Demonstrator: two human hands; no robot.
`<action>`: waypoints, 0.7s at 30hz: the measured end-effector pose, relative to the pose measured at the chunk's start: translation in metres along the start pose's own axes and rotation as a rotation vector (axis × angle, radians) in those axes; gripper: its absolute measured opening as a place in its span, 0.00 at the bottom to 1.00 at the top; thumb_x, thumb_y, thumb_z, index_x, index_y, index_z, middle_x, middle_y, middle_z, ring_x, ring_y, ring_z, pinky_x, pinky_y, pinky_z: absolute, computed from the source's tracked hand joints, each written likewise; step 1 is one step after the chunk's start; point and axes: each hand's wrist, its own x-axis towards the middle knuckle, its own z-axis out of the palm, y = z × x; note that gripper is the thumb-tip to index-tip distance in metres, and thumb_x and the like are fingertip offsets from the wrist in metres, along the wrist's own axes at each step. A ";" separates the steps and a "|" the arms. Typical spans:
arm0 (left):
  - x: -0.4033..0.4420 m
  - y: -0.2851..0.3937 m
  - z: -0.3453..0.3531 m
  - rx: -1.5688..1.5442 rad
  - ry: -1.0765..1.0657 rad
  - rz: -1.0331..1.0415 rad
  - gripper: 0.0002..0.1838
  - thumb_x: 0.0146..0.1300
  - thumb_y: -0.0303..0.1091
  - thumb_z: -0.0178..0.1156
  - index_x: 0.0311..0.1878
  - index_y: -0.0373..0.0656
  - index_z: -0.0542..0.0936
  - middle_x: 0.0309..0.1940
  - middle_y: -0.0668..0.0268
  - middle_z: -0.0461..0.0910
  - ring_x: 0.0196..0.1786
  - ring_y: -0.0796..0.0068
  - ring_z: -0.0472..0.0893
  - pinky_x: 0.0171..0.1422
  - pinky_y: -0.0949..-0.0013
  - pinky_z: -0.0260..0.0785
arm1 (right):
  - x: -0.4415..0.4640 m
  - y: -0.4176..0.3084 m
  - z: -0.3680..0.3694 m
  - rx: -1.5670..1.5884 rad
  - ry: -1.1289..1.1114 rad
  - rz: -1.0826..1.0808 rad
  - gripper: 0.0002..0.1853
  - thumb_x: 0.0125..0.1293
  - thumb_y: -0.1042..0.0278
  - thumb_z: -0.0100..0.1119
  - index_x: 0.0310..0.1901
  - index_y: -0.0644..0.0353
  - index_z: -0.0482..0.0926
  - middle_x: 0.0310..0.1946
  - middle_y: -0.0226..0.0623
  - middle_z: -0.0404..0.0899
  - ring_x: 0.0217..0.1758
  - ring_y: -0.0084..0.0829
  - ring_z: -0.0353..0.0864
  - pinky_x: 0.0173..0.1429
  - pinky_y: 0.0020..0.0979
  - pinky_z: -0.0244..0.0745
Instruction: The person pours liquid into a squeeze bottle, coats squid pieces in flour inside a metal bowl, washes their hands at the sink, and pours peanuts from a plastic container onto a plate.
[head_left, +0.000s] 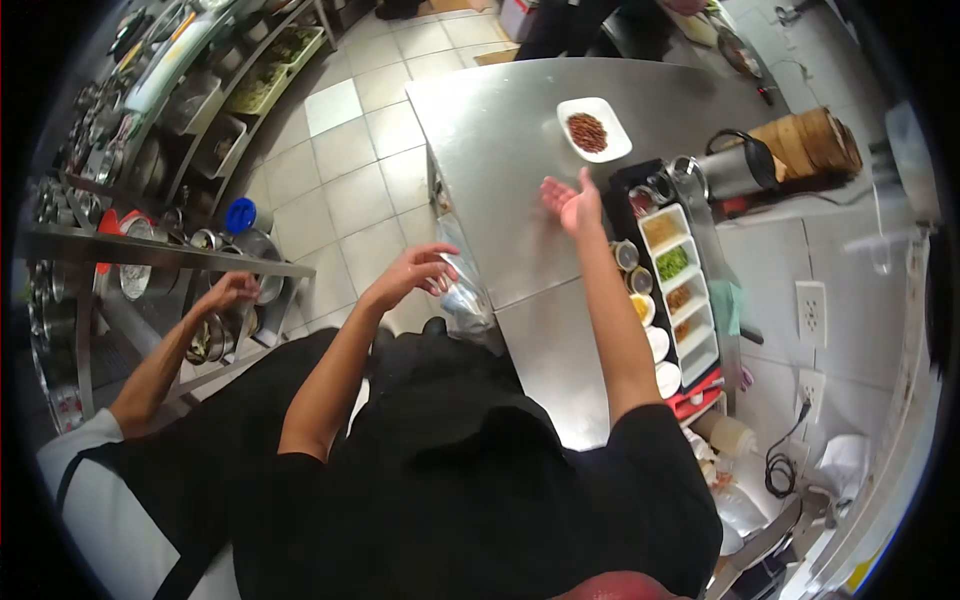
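Observation:
My right hand (pixel 575 204) is held out over the steel counter (pixel 490 130), palm turned up and fingers apart, holding nothing. Just beyond it stands a white square bowl (pixel 616 140) with reddish-brown food pieces (pixel 587 132) in it. My left hand (pixel 413 274) hangs in the air off the counter's left edge, its fingers loosely bent and spread, with nothing in it. Below and right of that hand, a clear plastic bag (pixel 465 300) hangs at the counter's side. To the right of my right forearm lies a white compartment tray (pixel 690 345) with chopped greens (pixel 672 263) and other toppings.
A co-worker's hand (pixel 232 290) reaches toward the shelves of pots at the left. Small jars (pixel 626 256) and white cups (pixel 657 344) line the tray. A metal pitcher (pixel 738 170) and bamboo steamers (pixel 805 143) stand along the wall. Another person is at the counter's far end.

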 end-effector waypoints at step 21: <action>0.110 0.183 -0.200 -0.209 0.328 0.202 0.42 0.60 0.41 0.55 0.71 0.41 0.42 0.62 0.51 0.61 0.50 0.65 0.74 0.42 0.65 0.76 | 0.092 0.030 0.234 -0.382 -0.300 -0.026 0.17 0.57 0.75 0.44 0.48 0.73 0.64 0.32 0.51 0.78 0.25 0.41 0.81 0.25 0.34 0.80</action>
